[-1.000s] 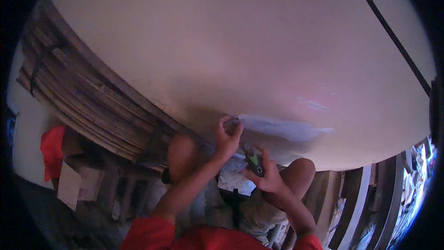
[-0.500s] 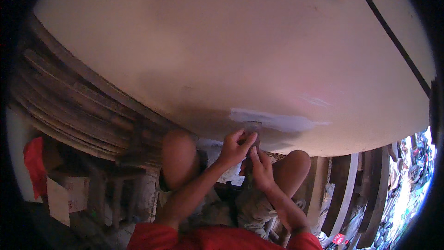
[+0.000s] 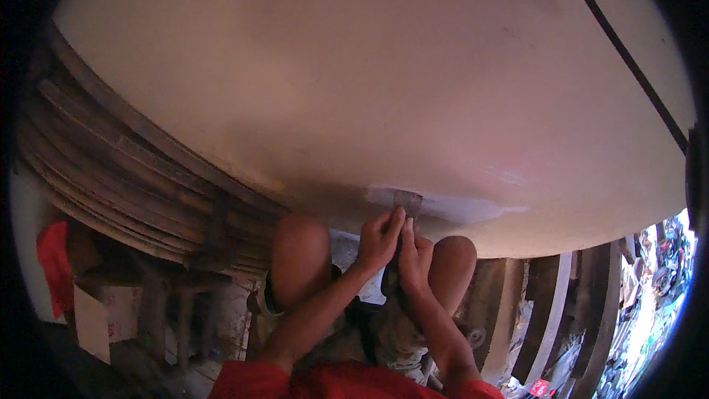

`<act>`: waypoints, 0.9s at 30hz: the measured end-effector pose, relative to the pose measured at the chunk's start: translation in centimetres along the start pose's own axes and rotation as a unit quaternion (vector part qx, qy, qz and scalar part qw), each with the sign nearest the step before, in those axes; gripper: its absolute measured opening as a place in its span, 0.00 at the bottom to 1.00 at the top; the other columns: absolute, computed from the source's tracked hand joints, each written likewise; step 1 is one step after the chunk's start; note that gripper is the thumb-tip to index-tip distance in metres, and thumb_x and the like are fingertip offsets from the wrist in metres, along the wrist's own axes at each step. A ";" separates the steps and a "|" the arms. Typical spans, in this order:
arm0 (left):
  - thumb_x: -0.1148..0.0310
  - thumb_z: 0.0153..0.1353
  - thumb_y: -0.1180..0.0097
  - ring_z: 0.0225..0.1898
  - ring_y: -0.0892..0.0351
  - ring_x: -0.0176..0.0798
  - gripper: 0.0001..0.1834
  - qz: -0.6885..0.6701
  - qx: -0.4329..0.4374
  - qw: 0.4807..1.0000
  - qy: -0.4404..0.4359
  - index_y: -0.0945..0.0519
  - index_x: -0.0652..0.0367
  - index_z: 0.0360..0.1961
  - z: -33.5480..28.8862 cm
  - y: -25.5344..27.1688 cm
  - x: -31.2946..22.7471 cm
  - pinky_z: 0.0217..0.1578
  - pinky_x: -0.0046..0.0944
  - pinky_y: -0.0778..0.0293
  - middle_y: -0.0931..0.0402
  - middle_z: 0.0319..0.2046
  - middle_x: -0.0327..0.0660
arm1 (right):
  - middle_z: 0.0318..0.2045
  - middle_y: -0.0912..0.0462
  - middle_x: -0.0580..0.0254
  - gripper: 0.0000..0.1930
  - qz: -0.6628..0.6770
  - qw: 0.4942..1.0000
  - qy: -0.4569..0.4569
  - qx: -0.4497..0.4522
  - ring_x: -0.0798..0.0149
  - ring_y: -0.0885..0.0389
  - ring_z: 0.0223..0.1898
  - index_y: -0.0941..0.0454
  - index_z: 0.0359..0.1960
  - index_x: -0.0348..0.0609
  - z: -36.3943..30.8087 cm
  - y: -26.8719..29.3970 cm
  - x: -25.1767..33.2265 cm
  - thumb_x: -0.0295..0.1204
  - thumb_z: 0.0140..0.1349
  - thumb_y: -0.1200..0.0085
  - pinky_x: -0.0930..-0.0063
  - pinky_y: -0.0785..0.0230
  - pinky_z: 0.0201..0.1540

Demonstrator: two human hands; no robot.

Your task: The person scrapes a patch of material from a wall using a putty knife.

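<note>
Pale wide panel [image 3: 384,89] fills most of the head view, whitish patch [image 3: 473,209] near its lower edge. We log stacked wooden strips [image 3: 122,155] left, wooden slats [image 3: 546,303] right with a bright jumble [image 3: 657,303] beyond, cardboard box [image 3: 92,325] and red cloth [image 3: 55,266] lower left. Both hands hold a flat-bladed tool [image 3: 408,200]: left hand [image 3: 377,244] pinching near the blade, right hand [image 3: 416,257] gripping beside it. Blade sits over the patch's left part; contact, we can't tell.
</note>
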State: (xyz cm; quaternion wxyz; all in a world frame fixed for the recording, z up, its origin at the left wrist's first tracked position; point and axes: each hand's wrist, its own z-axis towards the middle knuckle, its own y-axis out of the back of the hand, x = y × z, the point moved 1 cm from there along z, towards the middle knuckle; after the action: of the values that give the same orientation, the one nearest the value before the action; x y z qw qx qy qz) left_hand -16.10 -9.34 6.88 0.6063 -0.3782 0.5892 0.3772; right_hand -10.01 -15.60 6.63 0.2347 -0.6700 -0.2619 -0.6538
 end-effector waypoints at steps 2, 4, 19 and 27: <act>0.58 0.65 0.52 0.23 0.31 0.26 0.18 -0.016 -0.011 1.000 -0.017 0.23 0.65 0.30 0.3 0.0 0.1 0.25 0.33 0.33 0.25 0.18 0.40 | 0.21 0.24 0.66 0.23 0.011 1.000 -0.020 0.007 0.76 0.31 0.29 0.22 0.31 0.27 0.3 -0.3 0.4 0.41 0.66 0.54 0.77 0.34 0.31; 0.59 0.65 0.52 0.23 0.31 0.26 0.18 0.014 0.001 1.000 -0.001 0.23 0.66 0.30 0.4 0.1 -0.1 0.25 0.32 0.33 0.25 0.19 0.40 | 0.21 0.23 0.66 0.22 0.013 0.999 -0.040 0.007 0.76 0.31 0.29 0.22 0.31 0.26 0.5 -0.1 0.0 0.41 0.66 0.53 0.76 0.34 0.32; 0.57 0.63 0.49 0.26 0.26 0.29 0.18 0.006 0.009 1.000 -0.009 0.21 0.65 0.32 1.8 -0.5 1.4 0.28 0.34 0.30 0.22 0.22 0.44 | 0.17 0.23 0.63 0.23 -0.025 1.000 0.000 -0.016 0.77 0.31 0.25 0.23 0.28 0.28 1.3 -0.4 0.7 0.41 0.67 0.56 0.74 0.34 0.26; 0.58 0.63 0.48 0.25 0.29 0.26 0.18 0.013 0.034 0.999 0.003 0.21 0.66 0.29 2.7 -0.5 -0.5 0.27 0.32 0.32 0.23 0.20 0.41 | 0.14 0.24 0.58 0.24 -0.060 0.996 -0.057 -0.025 0.75 0.30 0.22 0.23 0.28 0.28 2.0 -0.3 1.7 0.42 0.67 0.56 0.71 0.34 0.23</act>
State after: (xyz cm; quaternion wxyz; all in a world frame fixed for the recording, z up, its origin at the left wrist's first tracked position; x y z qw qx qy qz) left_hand -14.50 -7.16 7.45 0.6124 -0.3505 0.6083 0.3634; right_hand -8.72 -14.02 8.25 0.1630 -0.6950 -0.2979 -0.6337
